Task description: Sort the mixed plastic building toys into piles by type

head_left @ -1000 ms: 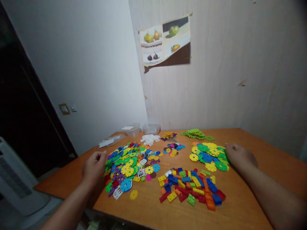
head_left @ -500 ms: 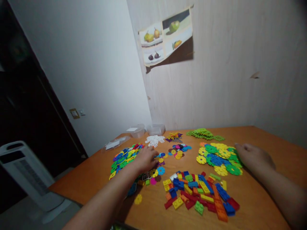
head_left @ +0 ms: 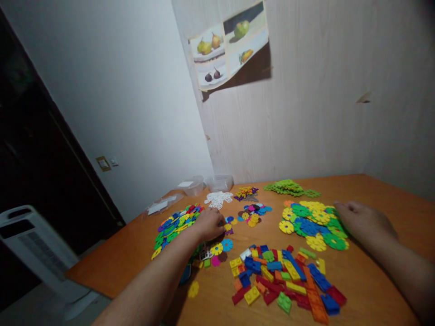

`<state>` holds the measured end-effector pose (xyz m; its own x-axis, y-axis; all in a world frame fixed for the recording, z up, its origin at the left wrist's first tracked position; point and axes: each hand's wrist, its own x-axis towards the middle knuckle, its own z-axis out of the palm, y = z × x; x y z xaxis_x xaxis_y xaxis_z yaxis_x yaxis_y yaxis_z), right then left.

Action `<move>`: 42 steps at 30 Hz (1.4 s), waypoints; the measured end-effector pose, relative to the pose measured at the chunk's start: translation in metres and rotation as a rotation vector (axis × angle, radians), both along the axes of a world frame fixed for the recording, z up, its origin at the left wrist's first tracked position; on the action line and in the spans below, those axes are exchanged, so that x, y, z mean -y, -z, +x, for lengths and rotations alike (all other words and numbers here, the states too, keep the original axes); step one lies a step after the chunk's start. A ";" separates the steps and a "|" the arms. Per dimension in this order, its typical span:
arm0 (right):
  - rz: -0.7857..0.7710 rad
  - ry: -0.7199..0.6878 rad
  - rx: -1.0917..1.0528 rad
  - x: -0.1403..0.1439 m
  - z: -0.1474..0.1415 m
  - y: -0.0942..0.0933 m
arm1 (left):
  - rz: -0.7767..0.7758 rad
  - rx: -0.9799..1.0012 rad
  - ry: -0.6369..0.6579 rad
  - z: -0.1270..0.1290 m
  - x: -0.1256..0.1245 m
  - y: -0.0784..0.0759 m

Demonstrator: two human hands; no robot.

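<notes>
My left hand point(head_left: 211, 224) reaches over the right edge of a mixed pile of coloured pieces point(head_left: 176, 228). Its fingers curl downward beside small flower-shaped discs point(head_left: 228, 227), and what lies under the fingertips is hidden. My right hand point(head_left: 367, 222) rests on the table, loosely closed, with nothing visible in it. The thumb side is close to a heap of large yellow, green and blue flower discs point(head_left: 311, 222). A blue disc point(head_left: 227, 245) and a yellow disc point(head_left: 216, 249) lie just below my left hand.
Building bricks point(head_left: 272, 276) spread over the near part of the wooden table point(head_left: 370, 290). Farther back are white pieces point(head_left: 218, 198), small mixed discs point(head_left: 253, 213), yellow-purple pieces point(head_left: 247, 193) and green pieces point(head_left: 288, 187). Clear plastic containers point(head_left: 220, 183) stand by the wall.
The view has shifted slightly. My left hand stays at the pile's edge with its fingers down, and my right hand remains beside the large discs. No piece has visibly been moved.
</notes>
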<state>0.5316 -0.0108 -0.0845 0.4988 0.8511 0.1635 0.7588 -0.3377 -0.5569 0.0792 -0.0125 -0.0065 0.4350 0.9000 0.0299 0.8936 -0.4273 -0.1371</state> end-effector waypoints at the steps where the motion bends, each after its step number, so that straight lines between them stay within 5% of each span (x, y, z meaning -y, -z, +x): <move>1: 0.005 0.003 0.003 0.000 0.000 0.000 | -0.002 0.017 -0.009 -0.001 -0.001 0.000; 10: 0.049 0.006 0.000 0.000 -0.001 0.001 | -0.064 0.380 -0.091 -0.005 -0.029 -0.001; 21: 0.050 0.019 -0.028 -0.001 -0.006 -0.001 | -0.127 0.567 -0.073 0.043 -0.074 0.022; 32: 0.027 0.018 -0.033 0.005 -0.010 -0.008 | -0.265 0.460 -0.247 0.018 -0.070 0.021; 42: 0.071 0.010 -0.032 0.003 -0.009 -0.004 | -0.278 0.592 -0.290 0.020 -0.070 0.020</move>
<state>0.5227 -0.0140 -0.0803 0.5128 0.8332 0.2070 0.7372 -0.3038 -0.6035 0.0993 0.0573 -0.0264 0.1590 0.9854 -0.0603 0.8671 -0.1102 0.4858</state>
